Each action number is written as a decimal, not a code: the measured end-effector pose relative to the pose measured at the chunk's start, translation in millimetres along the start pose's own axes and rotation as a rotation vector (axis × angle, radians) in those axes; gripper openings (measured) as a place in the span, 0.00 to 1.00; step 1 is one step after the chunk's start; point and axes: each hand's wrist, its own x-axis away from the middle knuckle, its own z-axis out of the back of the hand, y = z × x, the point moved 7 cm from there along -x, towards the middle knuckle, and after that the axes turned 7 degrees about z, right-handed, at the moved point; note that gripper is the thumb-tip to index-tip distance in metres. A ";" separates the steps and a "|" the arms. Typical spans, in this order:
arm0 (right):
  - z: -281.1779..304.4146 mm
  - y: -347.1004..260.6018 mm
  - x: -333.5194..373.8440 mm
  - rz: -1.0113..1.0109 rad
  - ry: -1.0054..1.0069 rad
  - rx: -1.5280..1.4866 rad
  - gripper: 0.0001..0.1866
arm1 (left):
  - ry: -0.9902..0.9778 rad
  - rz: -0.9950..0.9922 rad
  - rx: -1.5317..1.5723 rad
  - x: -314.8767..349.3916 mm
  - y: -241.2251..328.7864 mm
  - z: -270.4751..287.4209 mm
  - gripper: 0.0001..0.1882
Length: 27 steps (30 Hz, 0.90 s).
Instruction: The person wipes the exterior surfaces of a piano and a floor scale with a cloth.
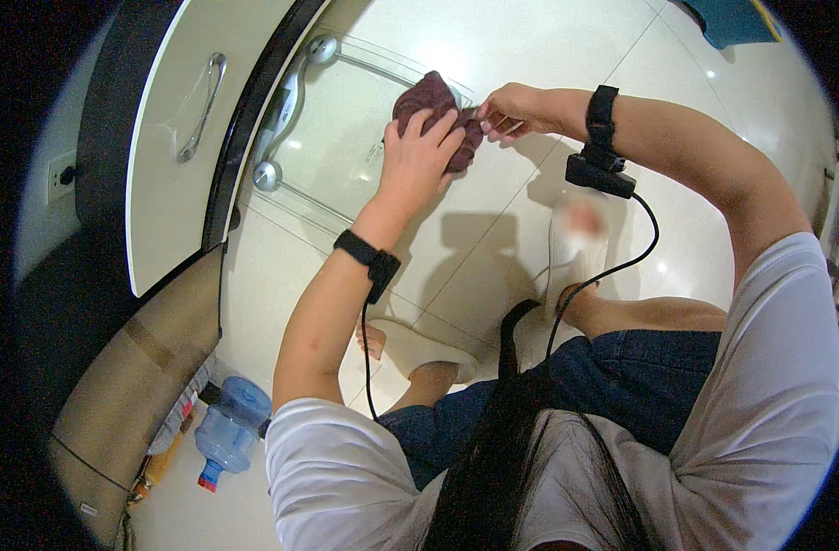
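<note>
A dark maroon cloth lies bunched over the right end of a clear glass bathroom scale. My left hand is closed over the cloth from the near side, its fingers spread across the folds. Just right of the cloth, my right hand has its fingers curled in a pinch by the scale's far right corner. Whether it grips the cloth's edge or the scale's corner cannot be made out. Silver round feet and a curved silver bar show at the scale's left end.
Left of the scale stands a pale cabinet drawer with a metal handle. A blue water-cooler bottle lies on the tiled floor at lower left. My slippered feet are close below the scale. Black cables hang from both wrist straps.
</note>
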 end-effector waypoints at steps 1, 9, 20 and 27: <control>-0.9 1.0 -0.3 -0.011 -0.012 -0.005 0.08 | 0.002 -0.010 -0.002 11.3 -1.4 -1.3 0.35; -31.5 3.3 2.8 -0.048 -0.105 -0.012 0.07 | -0.062 0.025 0.071 99.2 -29.6 2.5 0.38; -77.1 11.7 -1.1 -0.009 -0.118 -0.196 0.14 | 0.099 0.100 0.013 134.9 -32.1 -3.8 0.39; -57.7 -1.1 6.2 0.057 -0.029 -0.196 0.15 | 0.038 0.150 0.174 143.1 -38.8 8.0 0.37</control>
